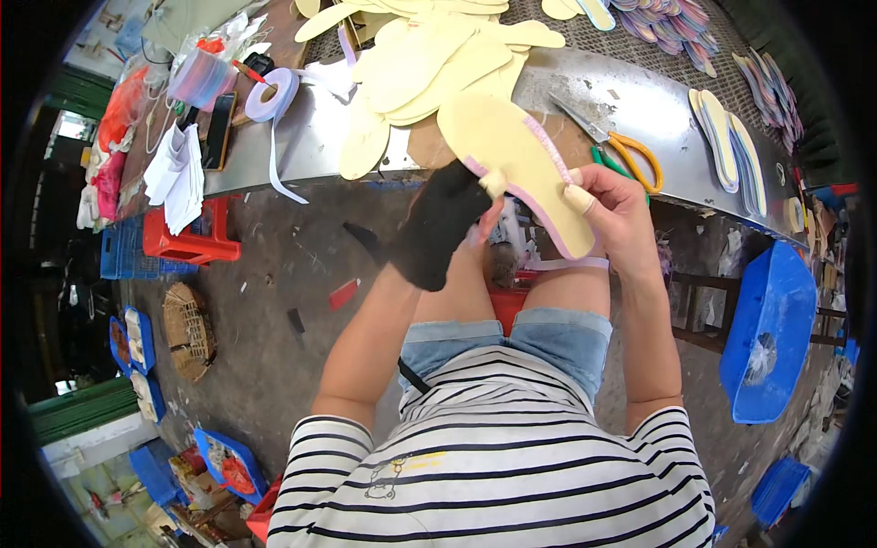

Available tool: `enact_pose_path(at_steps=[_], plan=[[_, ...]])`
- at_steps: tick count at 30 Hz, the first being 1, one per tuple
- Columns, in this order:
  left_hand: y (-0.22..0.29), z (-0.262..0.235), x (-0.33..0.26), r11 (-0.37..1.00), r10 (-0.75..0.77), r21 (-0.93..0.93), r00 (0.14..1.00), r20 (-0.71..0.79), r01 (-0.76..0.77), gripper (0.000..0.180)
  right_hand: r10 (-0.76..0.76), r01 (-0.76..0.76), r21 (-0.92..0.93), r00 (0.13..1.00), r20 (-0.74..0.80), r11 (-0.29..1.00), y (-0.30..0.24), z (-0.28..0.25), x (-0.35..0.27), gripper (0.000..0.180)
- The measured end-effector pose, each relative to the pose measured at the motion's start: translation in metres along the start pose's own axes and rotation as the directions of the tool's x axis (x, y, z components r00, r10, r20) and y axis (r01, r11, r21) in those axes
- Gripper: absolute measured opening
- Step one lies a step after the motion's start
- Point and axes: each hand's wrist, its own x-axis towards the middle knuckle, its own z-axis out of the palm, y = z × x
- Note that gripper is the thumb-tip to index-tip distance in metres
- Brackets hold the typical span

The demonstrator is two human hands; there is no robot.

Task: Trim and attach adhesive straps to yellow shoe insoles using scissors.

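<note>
Yellow foam insole (516, 163) was pinched between the black-gloved left hand (438, 224) at nine o'clock and the bare right hand (614, 212) at three o'clock.

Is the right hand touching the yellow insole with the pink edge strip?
Touching. The head view shows the right hand with its thumb pressed flat on the yellow insole near the pink edge strip, fingers wrapped behind it.

- The left hand (438, 224) is covered by a black glove, so its fingers cannot be made out.
- The insole (516, 169) hides the right hand's (614, 212) fingertips and part of the table (630, 100).
- The pile of insoles (429, 55) runs off the top edge.
- The scissors' (614, 142) handles are partly behind the right hand.
</note>
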Motion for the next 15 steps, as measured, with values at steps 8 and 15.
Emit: enact_pose_path(at_steps=[8,15], plan=[[-0.042,0.01,0.033,0.578,0.663,0.623,0.748,0.018,-0.527,0.012,0.007,-0.013,-0.043,0.988,-0.152,0.999,0.017,-0.017,-0.012,0.018],[-0.012,-0.014,0.005,0.996,-0.034,-0.082,0.996,-0.077,0.027,0.042,-0.224,0.008,-0.274,0.6,-0.768,0.962,0.006,-0.213,0.009,0.024]])
